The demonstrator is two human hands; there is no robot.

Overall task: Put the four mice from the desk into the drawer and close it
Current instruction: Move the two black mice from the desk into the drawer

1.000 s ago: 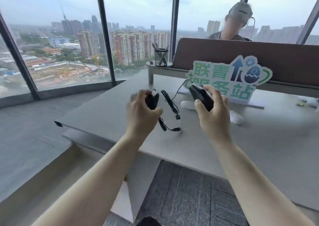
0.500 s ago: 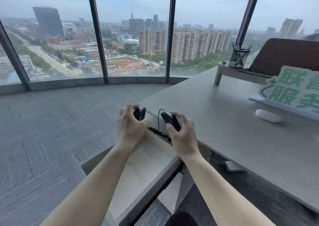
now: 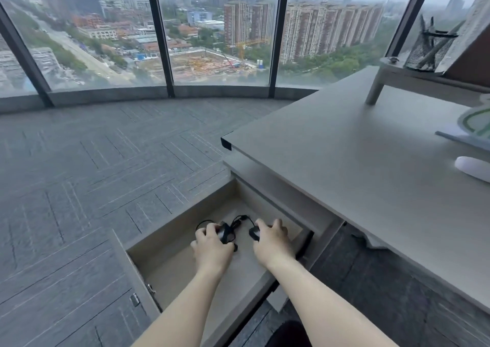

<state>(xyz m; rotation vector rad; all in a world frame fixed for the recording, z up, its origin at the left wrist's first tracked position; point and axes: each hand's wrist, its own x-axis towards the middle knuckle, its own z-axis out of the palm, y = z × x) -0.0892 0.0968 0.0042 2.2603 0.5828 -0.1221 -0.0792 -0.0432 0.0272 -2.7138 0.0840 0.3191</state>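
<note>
Head view — hands (image 3: 240,246) hold mice (image 3: 238,234) inside drawer (image 3: 169,272).

Two black mice (image 3: 225,234) in one open drawer (image 3: 169,256), one white mouse (image 3: 473,168) on one desk (image 3: 358,161)

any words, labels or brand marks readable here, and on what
None can be read.
sign: only a cut-off corner with a green outline shows, no characters.
black mice in the drawer: no brand mark shows.
white mouse: no mark shows.
pen cup: no label shows.
</note>
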